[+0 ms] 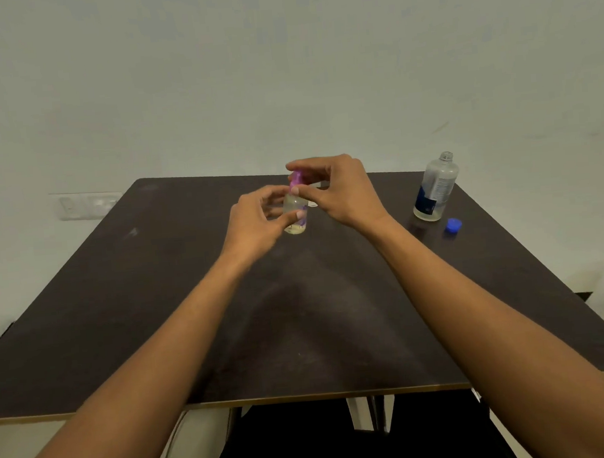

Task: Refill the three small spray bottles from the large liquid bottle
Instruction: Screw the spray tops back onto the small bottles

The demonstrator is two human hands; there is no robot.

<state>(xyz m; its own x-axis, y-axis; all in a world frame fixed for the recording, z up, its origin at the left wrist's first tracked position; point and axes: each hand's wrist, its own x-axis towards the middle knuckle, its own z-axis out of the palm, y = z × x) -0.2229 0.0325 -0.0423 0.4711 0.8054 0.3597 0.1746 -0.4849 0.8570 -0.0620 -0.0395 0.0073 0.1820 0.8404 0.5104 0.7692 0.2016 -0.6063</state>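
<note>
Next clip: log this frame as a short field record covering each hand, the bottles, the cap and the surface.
left hand: grips the body of the small spray bottle
right hand: pinches the purple spray top at the bottle's neck
small spray bottles in view: one, upright
large bottle: upright at the table's right, neck open, untouched
blue cap: lying on the table beside the large bottle
table: dark top, against a pale wall
spray top on or off: cannot tell

I get dim, flat, greenish light; a soft shadow pools mid-frame on the worktop (111, 318); everything looks slightly soft, edges bowed.
</note>
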